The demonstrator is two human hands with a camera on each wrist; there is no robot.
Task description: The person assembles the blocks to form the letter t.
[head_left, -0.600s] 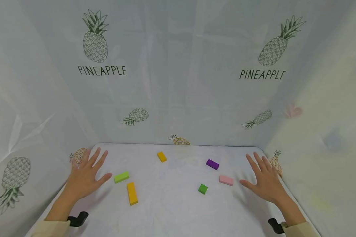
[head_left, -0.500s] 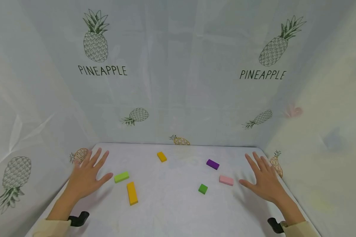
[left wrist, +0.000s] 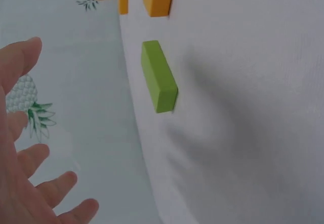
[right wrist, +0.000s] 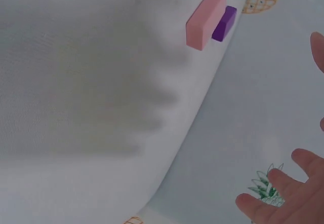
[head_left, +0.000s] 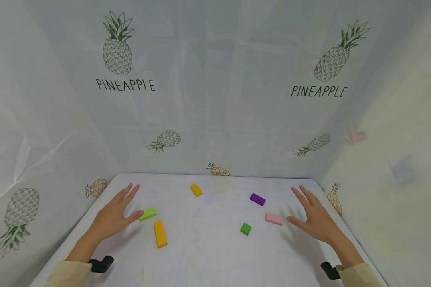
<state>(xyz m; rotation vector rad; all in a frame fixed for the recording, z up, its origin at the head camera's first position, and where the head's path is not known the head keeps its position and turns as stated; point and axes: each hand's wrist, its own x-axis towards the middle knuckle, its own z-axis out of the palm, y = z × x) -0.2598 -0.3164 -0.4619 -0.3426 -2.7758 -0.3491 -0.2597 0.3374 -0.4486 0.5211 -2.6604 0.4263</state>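
Note:
My left hand (head_left: 111,219) hovers above the left side of the white table (head_left: 204,255), fingers extended and holding nothing. Its thumb tip overlaps the lime green block (head_left: 149,214) in the head view; the left wrist view shows that block (left wrist: 159,77) lying apart from the hand. Close by lies a long orange-yellow block (head_left: 160,234). Over the table's right side hangs my right hand (head_left: 317,221), empty, with fingers spread. A pink block (head_left: 274,218) is nearest to it, just left of the thumb. Beyond that lies a purple block (head_left: 258,199).
A small green block (head_left: 246,229) sits right of the table's middle, and a short yellow block (head_left: 196,189) lies near the back edge. White curtains (head_left: 215,99) printed with pineapples enclose the table at the back and both sides.
My left hand has moved right and turned, its thumb coming over the lime green block in view. My right hand has shifted slightly left. The blocks lie as before.

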